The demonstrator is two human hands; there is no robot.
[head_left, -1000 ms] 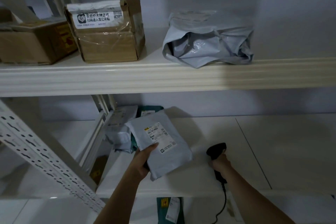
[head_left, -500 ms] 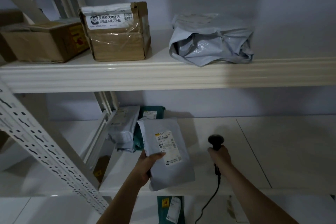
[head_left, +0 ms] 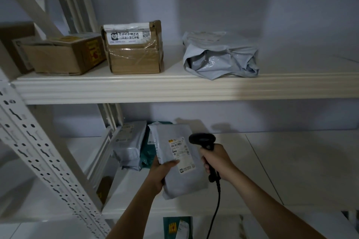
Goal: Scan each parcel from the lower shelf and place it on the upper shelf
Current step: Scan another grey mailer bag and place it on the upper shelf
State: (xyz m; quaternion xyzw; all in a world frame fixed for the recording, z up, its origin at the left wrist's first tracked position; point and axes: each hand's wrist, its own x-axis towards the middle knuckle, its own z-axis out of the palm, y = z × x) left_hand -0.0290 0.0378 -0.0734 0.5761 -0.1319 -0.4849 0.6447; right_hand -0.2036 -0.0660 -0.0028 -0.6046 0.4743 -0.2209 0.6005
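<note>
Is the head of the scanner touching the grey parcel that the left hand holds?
Cannot tell. In the head view the scanner head sits beside the grey parcel label edge, without a plain gap or contact.

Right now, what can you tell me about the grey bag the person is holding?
The grey bag is a flat, soft plastic mailer, a bit wrinkled, held almost upright in front of the lower shelf. A white label with barcodes and small print faces the camera. The left hand grips its lower left edge, thumb across the front. The black scanner, in the right hand, sits just beside the label. Whether they touch is unclear.
</note>
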